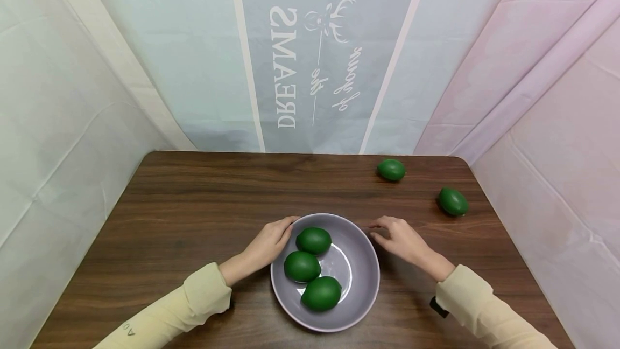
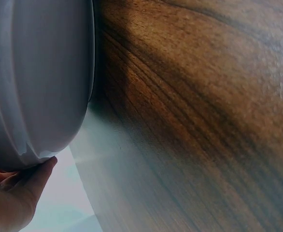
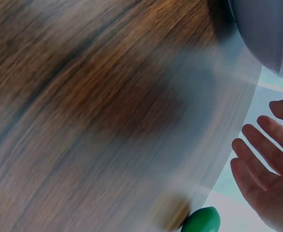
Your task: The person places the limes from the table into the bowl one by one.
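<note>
We note a round, glossy grey-purple bowl (image 1: 360, 271) containing three green, lemon-shaped fruits (image 1: 302, 266) on the brown wood-grain table (image 1: 218, 193). Left hand (image 1: 267, 242): fingers extended, touching bowl. Right hand (image 1: 402, 238): loosely spread, just beside.

A left hand (image 1: 268, 242) touches a round, glossy purple-grey bowl (image 1: 358, 290) holding three oval green limes (image 1: 322, 294) — a relaxed right hand (image 1: 403, 240) is just beside it.
</note>
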`<action>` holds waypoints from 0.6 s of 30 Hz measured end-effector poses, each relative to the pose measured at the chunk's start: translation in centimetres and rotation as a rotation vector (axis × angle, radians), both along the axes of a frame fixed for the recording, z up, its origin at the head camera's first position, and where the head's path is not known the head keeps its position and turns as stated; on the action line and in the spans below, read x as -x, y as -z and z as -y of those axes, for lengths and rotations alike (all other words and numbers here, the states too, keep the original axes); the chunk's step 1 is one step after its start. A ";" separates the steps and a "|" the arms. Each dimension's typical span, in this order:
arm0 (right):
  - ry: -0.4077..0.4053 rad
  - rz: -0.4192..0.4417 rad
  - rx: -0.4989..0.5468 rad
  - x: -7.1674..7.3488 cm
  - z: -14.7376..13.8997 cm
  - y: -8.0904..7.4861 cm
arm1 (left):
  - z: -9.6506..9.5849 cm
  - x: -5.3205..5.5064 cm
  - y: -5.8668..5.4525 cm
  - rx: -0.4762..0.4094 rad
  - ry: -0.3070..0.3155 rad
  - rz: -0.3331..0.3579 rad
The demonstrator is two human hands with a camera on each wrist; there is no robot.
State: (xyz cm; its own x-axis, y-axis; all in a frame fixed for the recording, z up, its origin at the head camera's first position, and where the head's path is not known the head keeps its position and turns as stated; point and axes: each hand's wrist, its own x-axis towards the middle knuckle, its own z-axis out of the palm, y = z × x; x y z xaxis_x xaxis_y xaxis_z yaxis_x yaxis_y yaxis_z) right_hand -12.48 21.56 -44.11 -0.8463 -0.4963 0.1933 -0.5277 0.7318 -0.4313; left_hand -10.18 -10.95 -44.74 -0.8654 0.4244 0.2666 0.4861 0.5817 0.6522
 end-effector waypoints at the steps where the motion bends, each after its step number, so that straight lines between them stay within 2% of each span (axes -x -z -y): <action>1: -0.003 -0.003 -0.012 0.0 -0.1 0.0 | 0.0 0.0 0.0 -0.001 0.000 0.002; 9: -0.021 -0.074 -0.086 0.3 -0.9 0.1 | 0.1 0.0 0.1 -0.001 0.006 0.014; 18: 0.009 -0.098 -0.137 1.0 -1.9 0.4 | 0.1 0.1 0.2 -0.001 0.007 0.019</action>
State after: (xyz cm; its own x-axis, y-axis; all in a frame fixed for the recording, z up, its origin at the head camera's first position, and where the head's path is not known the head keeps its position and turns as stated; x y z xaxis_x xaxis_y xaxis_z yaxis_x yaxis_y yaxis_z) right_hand -13.45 23.48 -44.47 -0.8311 -0.5164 0.2063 -0.5557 0.7849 -0.2742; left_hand -10.30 -11.02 -44.94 -0.8673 0.4303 0.2502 0.4776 0.5778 0.6619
